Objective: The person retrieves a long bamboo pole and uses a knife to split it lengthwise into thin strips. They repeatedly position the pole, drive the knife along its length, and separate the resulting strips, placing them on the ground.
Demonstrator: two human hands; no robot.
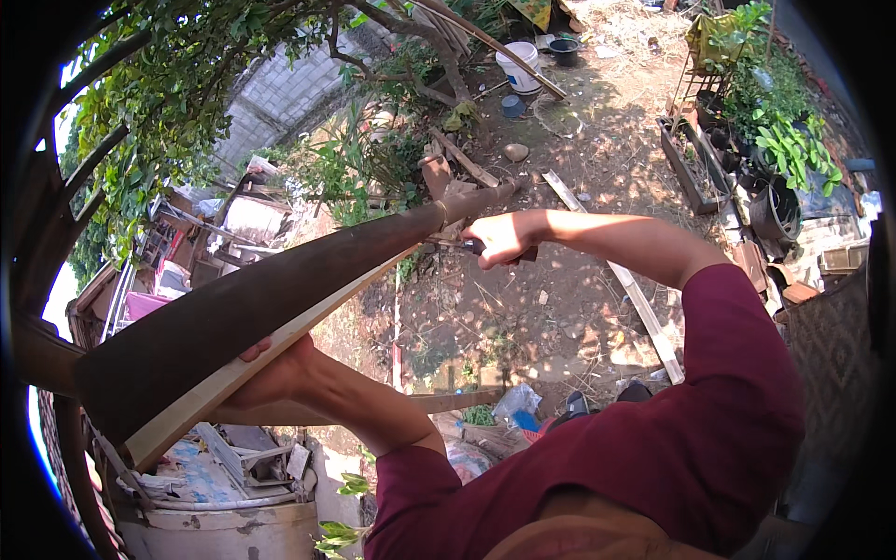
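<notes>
A long dark brown beam runs slantwise from the lower left toward the middle. Along its lower edge lies a pale wooden batten. My left hand is wrapped round the batten from below, its fingertips showing at the upper edge. Near the beam's far end, my right hand is closed on a dark-handled tool. The tool's thin metal end points left toward the beam and the batten's tip; its exact kind is too small to tell. A thin band circles the beam just there.
Another pale batten lies on the dirt ground to the right. A white bucket stands at the back, and planters line the right side. Tree branches hang at upper left. Scrap wood tops a round tank at lower left.
</notes>
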